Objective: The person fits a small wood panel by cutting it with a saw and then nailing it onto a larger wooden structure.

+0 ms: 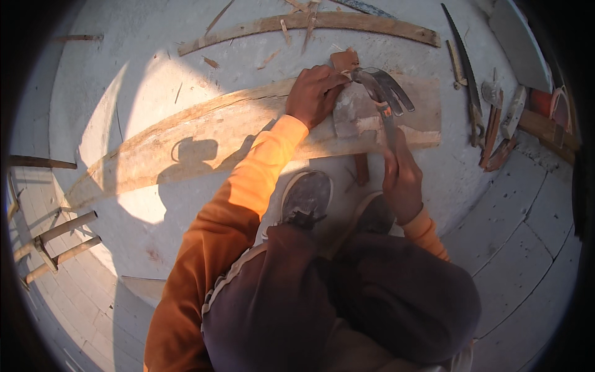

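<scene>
A claw hammer (385, 92) is in my right hand (403, 180), whose fingers wrap round its handle. The hammer's head is right beside the fingertips of my left hand (315, 93). Those fingertips are pinched together over the far edge of a wide wooden plank (204, 133); whatever is between them is too small or hidden to make out. A flat greyish piece (356, 111) lies on the plank under the hammer. Just beyond the hammer head, a small reddish-brown block (344, 59) shows at the plank's far edge.
Beyond the plank lies a long, narrow wooden strip (372, 23) among splinters. A handsaw (469, 74) and several tools and wood pieces (494, 121) are on the floor at the right. Wooden poles (62, 239) stand out at the left. My shoe (307, 197) is close to the plank's near edge.
</scene>
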{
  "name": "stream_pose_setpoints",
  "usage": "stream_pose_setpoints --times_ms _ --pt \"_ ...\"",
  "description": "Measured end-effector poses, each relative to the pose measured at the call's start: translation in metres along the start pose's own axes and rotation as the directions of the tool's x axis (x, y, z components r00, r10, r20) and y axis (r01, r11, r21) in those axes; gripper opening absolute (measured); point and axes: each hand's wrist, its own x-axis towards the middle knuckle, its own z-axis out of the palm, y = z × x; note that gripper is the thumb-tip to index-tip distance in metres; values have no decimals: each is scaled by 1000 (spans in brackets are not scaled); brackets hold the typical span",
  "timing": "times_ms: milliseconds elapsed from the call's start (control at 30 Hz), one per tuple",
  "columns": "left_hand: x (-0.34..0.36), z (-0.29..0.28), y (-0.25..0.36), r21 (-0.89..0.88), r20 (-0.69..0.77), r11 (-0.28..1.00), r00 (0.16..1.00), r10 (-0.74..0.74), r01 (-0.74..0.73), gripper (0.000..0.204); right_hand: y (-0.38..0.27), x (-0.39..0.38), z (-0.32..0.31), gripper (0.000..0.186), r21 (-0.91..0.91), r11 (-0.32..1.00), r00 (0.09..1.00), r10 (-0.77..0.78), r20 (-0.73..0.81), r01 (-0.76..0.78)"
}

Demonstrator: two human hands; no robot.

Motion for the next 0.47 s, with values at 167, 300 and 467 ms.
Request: stream_pose_setpoints --times_ms 167,300,467 --pt "0 1 -2 -13 -18 1000 1000 -3 3 15 0 3 -2 45 -16 1000 998 -2 70 3" --pt "0 -1 0 -46 -14 999 1000 -21 20 14 -5 -1 -1 47 -7 1000 1000 -22 15 22" --pt "0 -3 -1 -53 21 997 998 -54 55 14 -6 2 -6 50 -16 998 997 -58 52 59"
